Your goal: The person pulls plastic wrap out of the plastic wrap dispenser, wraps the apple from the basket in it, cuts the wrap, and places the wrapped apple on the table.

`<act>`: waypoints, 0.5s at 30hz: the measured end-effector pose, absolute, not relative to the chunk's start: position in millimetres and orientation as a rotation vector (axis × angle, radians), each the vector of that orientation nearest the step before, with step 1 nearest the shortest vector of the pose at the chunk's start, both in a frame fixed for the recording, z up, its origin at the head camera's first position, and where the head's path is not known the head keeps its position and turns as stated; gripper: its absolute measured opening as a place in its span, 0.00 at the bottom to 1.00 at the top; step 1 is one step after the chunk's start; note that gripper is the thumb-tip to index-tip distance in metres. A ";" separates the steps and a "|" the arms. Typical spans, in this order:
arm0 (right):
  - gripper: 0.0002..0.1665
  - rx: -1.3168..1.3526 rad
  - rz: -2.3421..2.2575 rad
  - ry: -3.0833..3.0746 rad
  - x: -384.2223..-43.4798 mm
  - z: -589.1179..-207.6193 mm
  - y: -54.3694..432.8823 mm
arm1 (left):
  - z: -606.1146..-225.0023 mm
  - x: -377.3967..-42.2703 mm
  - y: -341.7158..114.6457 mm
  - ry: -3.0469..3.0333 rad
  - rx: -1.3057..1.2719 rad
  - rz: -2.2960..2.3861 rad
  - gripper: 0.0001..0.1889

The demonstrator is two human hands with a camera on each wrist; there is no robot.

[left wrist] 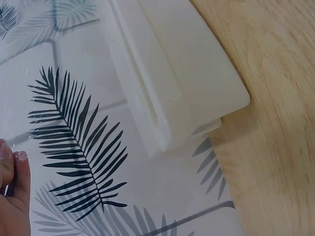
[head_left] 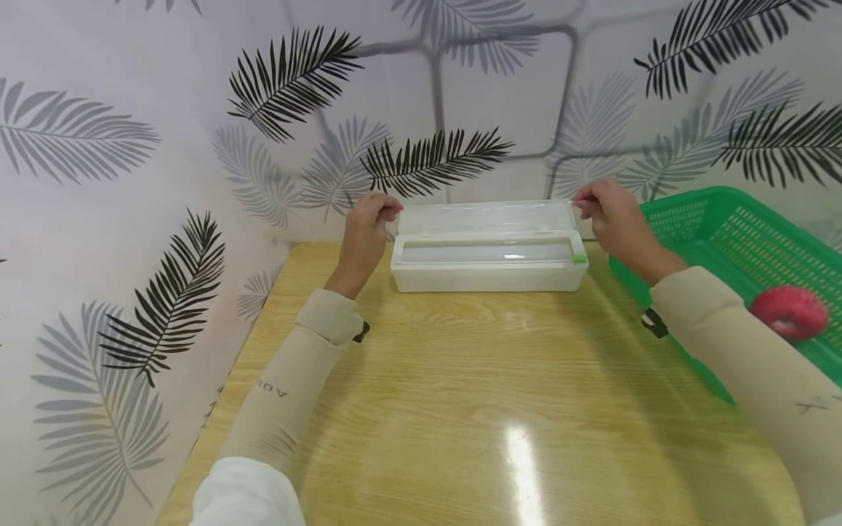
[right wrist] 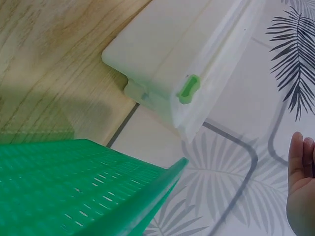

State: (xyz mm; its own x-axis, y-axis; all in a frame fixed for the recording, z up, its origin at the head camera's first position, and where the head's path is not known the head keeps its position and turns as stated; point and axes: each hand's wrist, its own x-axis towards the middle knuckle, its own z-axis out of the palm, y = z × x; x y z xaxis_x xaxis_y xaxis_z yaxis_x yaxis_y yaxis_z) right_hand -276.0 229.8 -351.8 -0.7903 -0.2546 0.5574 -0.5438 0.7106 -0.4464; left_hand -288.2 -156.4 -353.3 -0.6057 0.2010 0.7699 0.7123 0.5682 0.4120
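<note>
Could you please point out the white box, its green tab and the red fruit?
White box (head_left: pixel 490 278), head view: the middle of its front wall.
Green tab (right wrist: pixel 189 89), right wrist view: its middle.
Red fruit (head_left: pixel 790 312), head view: the middle of its visible side.

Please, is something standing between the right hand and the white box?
Nothing visible stands between the right hand and the white box. The green basket is close, but to the box's right.

The beige-sleeved left arm (head_left: pixel 289 387) and beige-sleeved right arm (head_left: pixel 750 387) reach forward, well apart; the bare left hand (head_left: pixel 364 237) and bare right hand (head_left: pixel 617 223) both pinch.
</note>
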 end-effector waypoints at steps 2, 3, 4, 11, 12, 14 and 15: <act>0.08 0.613 0.834 -2.452 -275.9 -349.9 228.0 | -352.1 -286.0 -157.6 -2.115 -0.715 -0.964 0.07; 0.08 0.615 0.832 -2.451 -275.4 -348.8 227.1 | -351.4 -285.0 -158.1 -2.113 -0.712 -0.966 0.07; 0.09 0.615 0.831 -2.449 -274.7 -347.5 226.3 | -350.7 -284.1 -158.8 -2.111 -0.707 -0.971 0.07; 0.09 0.602 0.815 -2.404 -270.4 -333.4 222.2 | -340.9 -279.3 -161.4 -2.065 -0.722 -0.957 0.10; 0.09 0.594 0.811 -2.405 -269.4 -331.0 222.2 | -339.2 -279.1 -161.4 -2.060 -0.722 -0.950 0.10; 0.08 0.591 0.803 -2.402 -267.5 -326.8 222.5 | -335.4 -278.4 -161.1 -2.048 -0.725 -0.945 0.10; 0.08 0.590 0.806 -2.401 -266.6 -324.8 222.9 | -333.5 -277.7 -160.9 -2.045 -0.726 -0.947 0.10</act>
